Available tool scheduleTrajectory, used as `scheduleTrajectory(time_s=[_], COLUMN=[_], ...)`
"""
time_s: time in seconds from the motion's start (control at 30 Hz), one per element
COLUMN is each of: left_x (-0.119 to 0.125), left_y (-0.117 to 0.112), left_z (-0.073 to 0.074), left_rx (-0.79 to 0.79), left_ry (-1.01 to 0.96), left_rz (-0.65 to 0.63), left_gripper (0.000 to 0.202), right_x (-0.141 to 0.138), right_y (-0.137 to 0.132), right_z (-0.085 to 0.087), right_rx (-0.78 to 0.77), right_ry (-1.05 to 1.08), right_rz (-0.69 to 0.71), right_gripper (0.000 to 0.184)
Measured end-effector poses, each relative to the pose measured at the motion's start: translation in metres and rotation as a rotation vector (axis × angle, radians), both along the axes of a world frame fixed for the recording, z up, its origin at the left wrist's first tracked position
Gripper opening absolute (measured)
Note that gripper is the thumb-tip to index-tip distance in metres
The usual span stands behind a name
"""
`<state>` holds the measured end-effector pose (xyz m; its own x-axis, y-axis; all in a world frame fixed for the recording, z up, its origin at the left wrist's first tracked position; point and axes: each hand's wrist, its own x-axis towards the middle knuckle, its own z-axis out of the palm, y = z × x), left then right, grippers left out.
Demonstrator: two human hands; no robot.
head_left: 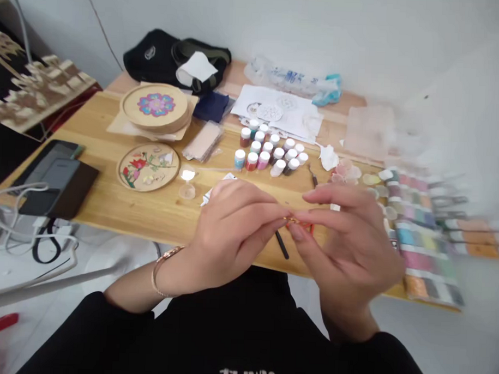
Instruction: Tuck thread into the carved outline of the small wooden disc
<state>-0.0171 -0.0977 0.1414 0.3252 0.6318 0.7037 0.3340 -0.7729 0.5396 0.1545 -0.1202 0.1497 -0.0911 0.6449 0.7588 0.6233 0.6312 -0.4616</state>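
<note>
My left hand and my right hand meet above the front of the wooden table, fingertips almost touching. Between them is a small gold-coloured piece with red cord, pinched from both sides by thumbs and forefingers. Its exact kind is too small to make out, and fingers cover much of it. The other fingers of my right hand are raised and bent. Below the fingertips a thin black-handled tool lies on the table. A white tube shows partly behind my left hand.
Several white-capped paint jars stand behind my hands. Left of them are a round plate with flowers and stacked wooden discs. A black box with cables sits at the left edge. Colourful palettes fill the right side, blurred.
</note>
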Motion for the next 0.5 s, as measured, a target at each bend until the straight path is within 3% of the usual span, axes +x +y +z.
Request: scheduleTrajectory(time_s=[0.13, 0.3, 0.5], left_x=[0.003, 0.007, 0.012], left_y=[0.01, 0.02, 0.028], left_z=[0.018, 0.026, 0.024], left_rx=[0.15, 0.276, 0.208], left_ry=[0.125, 0.197, 0.16], left_rz=[-0.04, -0.042, -0.147], left_gripper=[0.009, 0.009, 0.007], right_x=[0.013, 0.023, 0.029], right_y=[0.004, 0.011, 0.013], right_z=[0.014, 0.018, 0.014], right_rx=[0.06, 0.093, 0.042], right_ry=[-0.03, -0.04, -0.04], right_rz=[0.041, 0.06, 0.087], right_gripper=[0.018, 0.017, 0.016])
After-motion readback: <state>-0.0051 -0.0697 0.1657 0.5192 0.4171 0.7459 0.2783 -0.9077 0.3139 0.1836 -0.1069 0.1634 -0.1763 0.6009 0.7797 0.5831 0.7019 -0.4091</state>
